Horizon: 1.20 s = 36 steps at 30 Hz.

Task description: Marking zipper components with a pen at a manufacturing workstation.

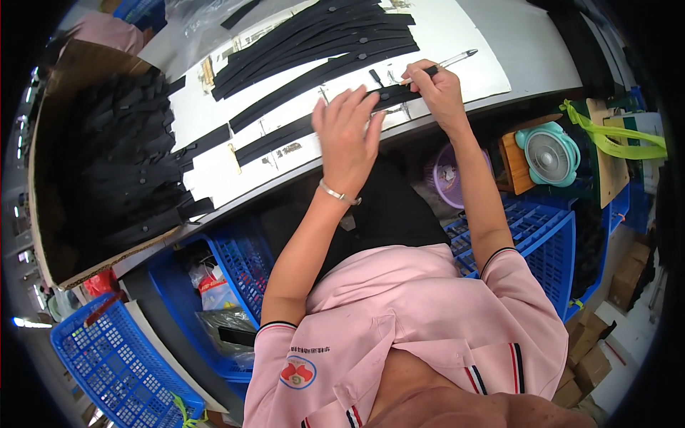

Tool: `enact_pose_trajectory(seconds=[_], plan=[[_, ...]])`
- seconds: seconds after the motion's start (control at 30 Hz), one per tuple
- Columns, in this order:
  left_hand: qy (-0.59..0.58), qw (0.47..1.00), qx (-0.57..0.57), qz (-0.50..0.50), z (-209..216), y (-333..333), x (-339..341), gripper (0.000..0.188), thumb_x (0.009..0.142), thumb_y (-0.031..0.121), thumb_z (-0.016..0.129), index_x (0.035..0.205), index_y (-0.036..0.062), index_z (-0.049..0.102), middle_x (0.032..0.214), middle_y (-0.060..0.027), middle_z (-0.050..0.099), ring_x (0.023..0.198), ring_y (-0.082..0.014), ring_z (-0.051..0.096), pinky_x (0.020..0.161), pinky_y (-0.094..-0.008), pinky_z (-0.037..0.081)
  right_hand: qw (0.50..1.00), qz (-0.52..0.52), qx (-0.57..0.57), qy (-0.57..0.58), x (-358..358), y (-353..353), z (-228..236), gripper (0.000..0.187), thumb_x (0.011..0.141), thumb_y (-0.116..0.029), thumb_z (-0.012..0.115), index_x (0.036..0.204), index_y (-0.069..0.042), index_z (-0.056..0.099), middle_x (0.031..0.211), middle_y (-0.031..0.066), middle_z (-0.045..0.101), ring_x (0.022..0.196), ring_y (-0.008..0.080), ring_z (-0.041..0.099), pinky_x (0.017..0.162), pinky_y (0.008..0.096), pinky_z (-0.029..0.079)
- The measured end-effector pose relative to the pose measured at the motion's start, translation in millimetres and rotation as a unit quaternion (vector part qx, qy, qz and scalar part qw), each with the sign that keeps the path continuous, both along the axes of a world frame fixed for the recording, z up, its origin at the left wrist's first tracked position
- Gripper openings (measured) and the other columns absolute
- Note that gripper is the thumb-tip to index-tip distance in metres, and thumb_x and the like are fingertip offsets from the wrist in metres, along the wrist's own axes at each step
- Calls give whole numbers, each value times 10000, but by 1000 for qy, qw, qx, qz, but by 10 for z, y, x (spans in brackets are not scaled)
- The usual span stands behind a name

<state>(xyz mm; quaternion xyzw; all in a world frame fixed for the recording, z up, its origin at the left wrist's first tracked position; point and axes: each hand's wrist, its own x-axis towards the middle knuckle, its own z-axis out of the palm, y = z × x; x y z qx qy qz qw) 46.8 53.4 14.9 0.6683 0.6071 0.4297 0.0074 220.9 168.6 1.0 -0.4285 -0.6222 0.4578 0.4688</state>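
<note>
A black fabric strip lies across a white marked board along the near side of the table. My left hand rests over this strip, palm down with its fingers spread, and covers part of it. Pinched in my right hand is a slim pen with a clear barrel and dark grip. Its tip points left, at the strip's right end. On the strip, between my hands, sits a small round dark piece. A second black strip lies just beyond, parallel to it.
Farther back lies a pile of black strips. A cardboard box full of black pieces stands at the left. Below the table are blue crates, a purple basket and a small teal fan. Clear plastic lies at the back.
</note>
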Motion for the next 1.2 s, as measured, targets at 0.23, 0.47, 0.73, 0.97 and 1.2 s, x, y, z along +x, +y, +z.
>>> enact_pose_trajectory(seconds=[0.23,0.47,0.73,0.97,1.2], plan=[[1,1000,4,-20,-145,401,222,98,852,115,739,939,72,755,1081,-44,723,1065,-239,628,1080,-469,358,997,23,5,-68,-16,-11,21,183,988,-123,622,920,13,724,819,16,706,705,54,582,632,217,460],[-2,1000,22,-14,-160,408,241,84,825,99,757,903,69,754,1064,-41,725,1038,-235,630,1053,-447,377,990,17,40,-135,-19,-25,32,216,984,-155,640,904,26,727,795,25,710,670,57,587,612,221,468],[4,1000,23,-11,-162,407,251,72,822,104,754,888,74,752,1064,-25,725,1017,-228,625,1048,-438,375,988,6,110,-104,-24,-56,4,210,976,-136,641,884,35,721,770,22,705,652,62,585,589,228,465],[-2,1000,24,-11,-179,406,242,72,822,107,754,889,79,750,1067,-20,722,1021,-230,623,1046,-437,372,990,68,70,-104,58,-65,34,220,947,-127,643,805,30,705,705,34,683,619,73,592,574,239,467],[-16,1000,2,-11,-198,346,187,134,848,146,739,972,96,754,1159,-44,704,1130,-254,607,1115,-491,320,994,83,6,-64,38,-84,81,177,926,-70,593,812,25,689,750,48,705,672,101,640,622,244,508]])
